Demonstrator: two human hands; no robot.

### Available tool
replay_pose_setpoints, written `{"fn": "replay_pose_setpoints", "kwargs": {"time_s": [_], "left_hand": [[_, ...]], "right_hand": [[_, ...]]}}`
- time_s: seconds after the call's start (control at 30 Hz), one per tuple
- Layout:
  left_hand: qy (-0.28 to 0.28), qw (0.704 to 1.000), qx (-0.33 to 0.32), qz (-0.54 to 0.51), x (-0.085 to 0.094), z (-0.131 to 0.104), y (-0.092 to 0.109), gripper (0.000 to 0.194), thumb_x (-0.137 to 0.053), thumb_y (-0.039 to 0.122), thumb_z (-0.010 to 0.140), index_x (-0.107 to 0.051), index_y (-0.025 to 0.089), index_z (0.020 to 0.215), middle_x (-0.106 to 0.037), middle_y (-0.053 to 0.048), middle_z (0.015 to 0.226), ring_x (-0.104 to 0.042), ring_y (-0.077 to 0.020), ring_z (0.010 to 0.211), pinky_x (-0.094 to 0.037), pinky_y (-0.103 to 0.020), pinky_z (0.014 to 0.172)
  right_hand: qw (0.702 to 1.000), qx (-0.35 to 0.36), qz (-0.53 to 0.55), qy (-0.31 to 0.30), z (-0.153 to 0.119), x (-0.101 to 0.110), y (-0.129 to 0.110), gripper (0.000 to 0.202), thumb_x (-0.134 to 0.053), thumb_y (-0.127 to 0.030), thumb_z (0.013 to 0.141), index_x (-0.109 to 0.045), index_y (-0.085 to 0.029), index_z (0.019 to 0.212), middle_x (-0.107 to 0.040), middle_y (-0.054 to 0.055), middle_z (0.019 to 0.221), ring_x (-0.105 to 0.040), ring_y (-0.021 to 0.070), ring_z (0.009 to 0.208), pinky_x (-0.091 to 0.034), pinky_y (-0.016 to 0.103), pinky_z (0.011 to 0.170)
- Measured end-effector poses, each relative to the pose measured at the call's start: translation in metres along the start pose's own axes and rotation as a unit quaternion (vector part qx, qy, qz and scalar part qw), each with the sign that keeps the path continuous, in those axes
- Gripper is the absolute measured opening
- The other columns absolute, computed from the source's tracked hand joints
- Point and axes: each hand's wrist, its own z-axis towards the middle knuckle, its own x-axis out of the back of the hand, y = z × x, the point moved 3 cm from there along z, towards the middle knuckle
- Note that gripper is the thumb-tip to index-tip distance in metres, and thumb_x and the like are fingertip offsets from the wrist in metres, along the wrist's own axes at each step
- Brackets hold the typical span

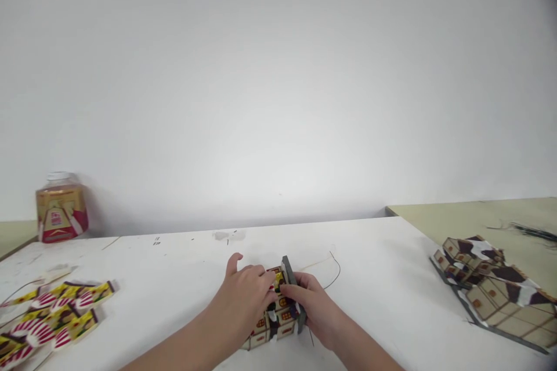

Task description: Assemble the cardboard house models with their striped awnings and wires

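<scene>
A small model house [286, 316] with tan walls, printed windows and a grey base is tilted on its side low in the middle of the view. My left hand [249, 295] lies over its left part, fingers bent onto the wall and thumb raised apart. My right hand [314, 304] grips the grey base from the right, thumb on the near face. A thin dark wire [337, 272] curves out behind my right hand. The fingertips of my left hand partly cover the house front.
Yellow and red-striped printed pieces [52, 319] with wires lie at the left of the white table [174, 278]. A bottle [61, 208] with a white cap stands at the back left. More model houses [500, 290] sit at the right edge, near dark wires [533, 232].
</scene>
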Motion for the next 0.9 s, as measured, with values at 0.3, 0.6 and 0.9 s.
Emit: {"fn": "replay_pose_setpoints", "kwargs": {"time_s": [0.3, 0.6, 0.9], "left_hand": [[0.018, 1.000, 0.020, 0.011, -0.005, -0.002, 0.001, 0.020, -0.042, 0.024, 0.092, -0.060, 0.020, 0.101, -0.066, -0.005, 0.090, -0.062, -0.0218, 0.088, -0.023, -0.057, 0.100], [0.049, 0.998, 0.002, 0.026, 0.002, -0.009, 0.001, 0.030, -0.035, 0.034, 0.093, -0.060, 0.024, 0.107, -0.060, -0.010, 0.111, -0.056, -0.0252, 0.105, -0.029, -0.055, 0.098], [0.000, 1.000, -0.010, -0.025, -0.003, -0.008, 0.008, 0.048, -0.048, 0.054, 0.084, -0.056, 0.019, 0.116, -0.055, -0.012, 0.125, -0.045, -0.0273, 0.121, -0.022, -0.054, 0.106]], "right_hand": [[1.000, 0.013, -0.023, -0.015, 0.001, 0.002, 0.000, 0.035, -0.070, -0.034, 0.067, -0.066, -0.013, 0.095, -0.067, 0.005, 0.084, -0.059, 0.0142, 0.076, -0.040, 0.023, 0.065], [0.995, 0.049, -0.080, -0.031, 0.000, 0.002, -0.004, 0.031, -0.066, -0.034, 0.072, -0.066, -0.013, 0.095, -0.065, 0.005, 0.086, -0.059, 0.0182, 0.082, -0.042, 0.028, 0.073], [0.988, 0.057, -0.142, -0.009, -0.002, 0.006, -0.009, 0.022, -0.064, -0.032, 0.069, -0.062, -0.013, 0.081, -0.059, 0.000, 0.072, -0.051, 0.0117, 0.064, -0.037, 0.023, 0.056]]}}
